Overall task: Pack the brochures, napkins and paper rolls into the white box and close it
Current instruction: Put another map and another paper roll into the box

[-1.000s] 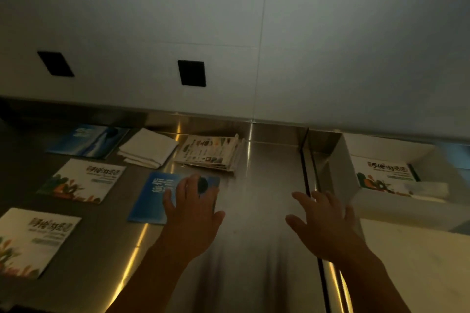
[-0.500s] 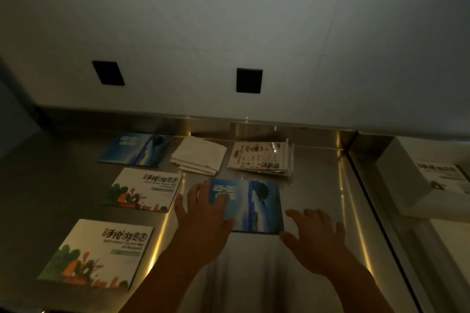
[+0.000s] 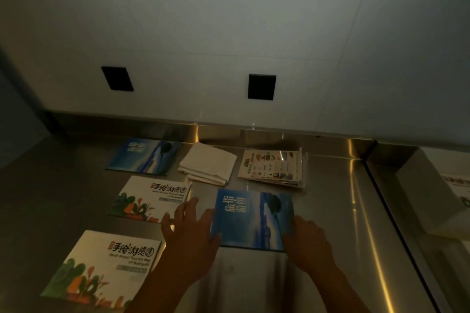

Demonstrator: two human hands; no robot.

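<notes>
Between both hands: blue glossy paper brochure flat on steel desk | left hand open at its edge; right hand on corner, grip unclear | risk: sheet may slide, not lift.

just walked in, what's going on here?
A person is packing paper goods from a steel counter into a white box at the right edge. The left hand and right hand are at the near corners of a blue brochure lying flat; whether either grips it is unclear. Another blue one, white brochures, napkins and a leaflet stack lie unpacked.
</notes>
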